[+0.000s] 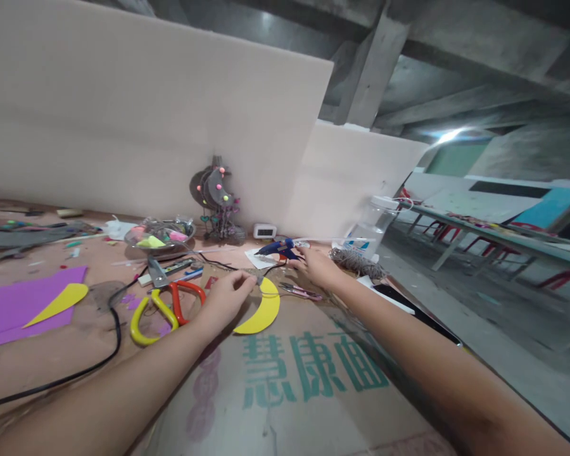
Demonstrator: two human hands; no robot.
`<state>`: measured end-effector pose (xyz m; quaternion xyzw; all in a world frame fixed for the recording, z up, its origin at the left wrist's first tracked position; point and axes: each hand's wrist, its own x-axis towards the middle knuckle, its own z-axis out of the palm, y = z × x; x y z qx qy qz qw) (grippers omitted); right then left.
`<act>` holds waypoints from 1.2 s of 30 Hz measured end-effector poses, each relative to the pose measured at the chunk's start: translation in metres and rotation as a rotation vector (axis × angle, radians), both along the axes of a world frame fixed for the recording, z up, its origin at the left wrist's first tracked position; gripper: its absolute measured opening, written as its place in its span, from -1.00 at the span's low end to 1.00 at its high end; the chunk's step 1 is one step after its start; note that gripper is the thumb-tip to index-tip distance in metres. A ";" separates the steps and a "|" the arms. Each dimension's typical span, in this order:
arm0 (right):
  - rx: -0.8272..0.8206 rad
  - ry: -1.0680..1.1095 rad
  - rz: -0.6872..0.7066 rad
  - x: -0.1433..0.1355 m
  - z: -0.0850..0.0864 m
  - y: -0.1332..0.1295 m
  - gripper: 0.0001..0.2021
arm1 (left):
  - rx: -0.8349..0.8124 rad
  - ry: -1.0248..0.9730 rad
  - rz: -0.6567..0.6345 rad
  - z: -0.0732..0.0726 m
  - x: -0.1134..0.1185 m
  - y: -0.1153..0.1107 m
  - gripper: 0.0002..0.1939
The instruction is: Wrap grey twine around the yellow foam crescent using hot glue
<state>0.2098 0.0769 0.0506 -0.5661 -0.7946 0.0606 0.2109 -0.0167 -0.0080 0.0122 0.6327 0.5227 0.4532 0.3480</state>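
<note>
My left hand (230, 293) is closed in a pinch at the upper end of a yellow paper crescent (262, 313). Something small and greyish shows at its fingertips, too small to name. The crescent lies flat on the cardboard. Farther out, my right hand (315, 267) has its fingers around the handle of a blue hot glue gun (276, 247), whose nozzle points left over a white paper scrap (258, 259). Just below the right hand lie small pink-handled snips (303, 292). Big scissors with red and yellow handles (154, 318) rest left of my left hand.
Purple sheets (9, 304) with a yellow cutout (59, 303) lie at left, a black cable (116, 335) nearby. At the back stand a bowl of trinkets (145, 239), a grey moon ornament (215, 193), a small clock (265, 231), grey yarn (356, 261) and a plastic jug (375, 221).
</note>
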 end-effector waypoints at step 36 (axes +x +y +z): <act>0.244 0.340 0.259 -0.027 -0.006 -0.094 -0.88 | 0.051 0.102 -0.098 -0.005 0.005 -0.002 -0.72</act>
